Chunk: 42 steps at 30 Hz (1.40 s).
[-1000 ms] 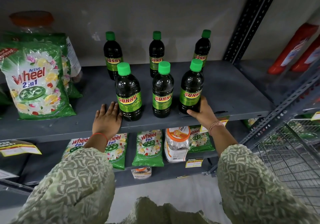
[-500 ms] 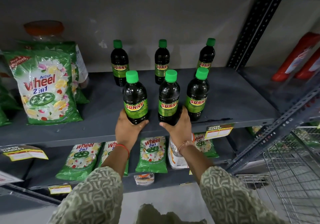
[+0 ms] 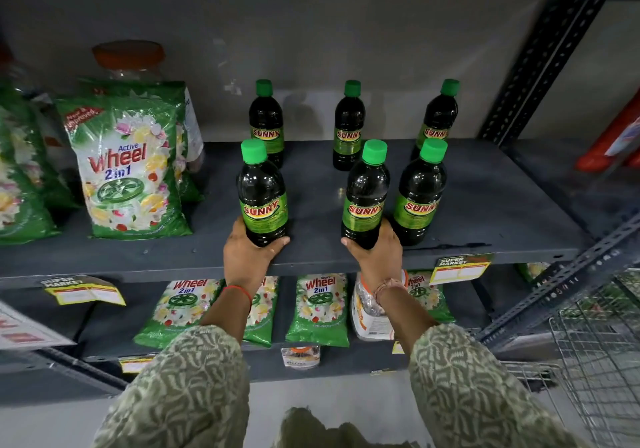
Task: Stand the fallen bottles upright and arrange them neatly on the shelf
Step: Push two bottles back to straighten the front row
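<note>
Several dark Sunny bottles with green caps stand upright on the grey shelf [image 3: 485, 205] in two rows. My left hand [image 3: 247, 257] grips the base of the front left bottle [image 3: 262, 194]. The base of the front middle bottle [image 3: 365, 198] is held by my right hand [image 3: 375, 257]. The front right bottle [image 3: 419, 194] stands free, close beside the middle one. Behind them stand the back left bottle [image 3: 266, 122], the back middle bottle [image 3: 348, 125] and the back right bottle [image 3: 439, 115], near the wall.
Green Wheel detergent bags [image 3: 128, 167] stand at the shelf's left, with an orange-lidded jar [image 3: 128, 59] behind. More Wheel packets [image 3: 320, 309] lie on the lower shelf. Red bottles [image 3: 613, 136] lean on the neighbouring shelf. A wire cart [image 3: 602, 361] stands at the lower right.
My left hand has slid the front left bottle leftward, widening its gap to the middle bottle. My right hand, earlier at the right bottle, keeps hold of the middle one.
</note>
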{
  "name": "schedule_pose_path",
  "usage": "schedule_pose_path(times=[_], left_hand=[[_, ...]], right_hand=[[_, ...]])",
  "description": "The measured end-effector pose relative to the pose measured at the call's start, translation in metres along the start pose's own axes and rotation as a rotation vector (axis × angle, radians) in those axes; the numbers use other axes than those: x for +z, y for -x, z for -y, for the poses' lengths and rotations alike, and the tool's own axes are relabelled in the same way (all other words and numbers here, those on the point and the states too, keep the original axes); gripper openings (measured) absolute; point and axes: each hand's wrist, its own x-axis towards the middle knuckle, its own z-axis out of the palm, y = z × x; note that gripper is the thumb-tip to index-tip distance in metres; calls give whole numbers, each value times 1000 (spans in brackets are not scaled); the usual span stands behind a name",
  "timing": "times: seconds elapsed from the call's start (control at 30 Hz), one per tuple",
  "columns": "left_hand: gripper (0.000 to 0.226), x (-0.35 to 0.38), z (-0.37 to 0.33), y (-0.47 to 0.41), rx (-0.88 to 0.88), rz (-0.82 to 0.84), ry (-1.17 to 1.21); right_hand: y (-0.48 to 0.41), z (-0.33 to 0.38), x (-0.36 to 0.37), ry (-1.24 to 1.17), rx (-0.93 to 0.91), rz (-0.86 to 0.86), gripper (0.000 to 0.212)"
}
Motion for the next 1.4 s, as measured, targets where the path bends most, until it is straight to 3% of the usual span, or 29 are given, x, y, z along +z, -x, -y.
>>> schedule_pose_path(times=[0.13,0.27,0.37,0.47,0.53,0.6,0.67,0.73,0.8,1.0,1.27,1.4], left_hand=[[75,0,1,2,-8,12,23],[107,-4,-2,10,-8,10,90],[101,-5,-5,39,224,-195,-185],[88,15,-12,64,476,-61,-242],[83,34,-24,68,429,129,-187],[84,52,-39,62,269,254,-36],[93,69,-54,52,144,327,64],[85,85,-64,43,143,348,82],[76,99,-72,39,116,306,81],[72,117,-71,40,26,228,123],[72,122,-70,39,-17,250,151],[74,123,-72,39,-26,270,149]], right_hand=[[1,1,-2,13,4,9,71],[6,1,-4,5,0,25,79],[22,-8,-8,-7,-30,-50,68],[39,-22,-16,-46,-85,-214,49],[36,-32,-28,-45,-89,-338,57],[19,-37,-47,-99,-46,-337,83],[-4,-43,-68,-152,-4,-205,105],[-26,-44,-81,-204,-29,-23,112],[-39,-46,-83,-214,-42,94,105],[-48,-63,-77,-95,-90,130,86],[-72,-95,-130,-107,-18,25,77],[-76,-102,-144,-95,-3,51,77]])
